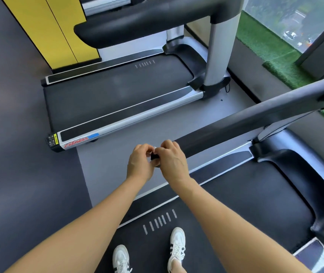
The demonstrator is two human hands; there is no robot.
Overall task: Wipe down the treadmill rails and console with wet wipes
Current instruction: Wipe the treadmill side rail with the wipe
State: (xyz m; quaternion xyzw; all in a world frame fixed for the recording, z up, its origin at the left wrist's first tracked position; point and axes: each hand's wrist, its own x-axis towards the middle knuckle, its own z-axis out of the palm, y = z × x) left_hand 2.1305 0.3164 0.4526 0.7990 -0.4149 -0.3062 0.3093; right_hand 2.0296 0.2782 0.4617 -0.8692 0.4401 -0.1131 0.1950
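Both hands, left hand (140, 164) and right hand (172, 161), pinch a small white wipe (153, 154) beside the handrail's (236, 123) end; best unfolded fully before wiping.

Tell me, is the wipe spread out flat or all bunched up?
Bunched up. Only a small white bit of the wipe shows between the left hand and right hand, both curled around it.

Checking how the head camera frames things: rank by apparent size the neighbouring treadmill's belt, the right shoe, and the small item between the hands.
1. Neighbouring treadmill's belt
2. Right shoe
3. Small item, mostly hidden by the left hand and right hand
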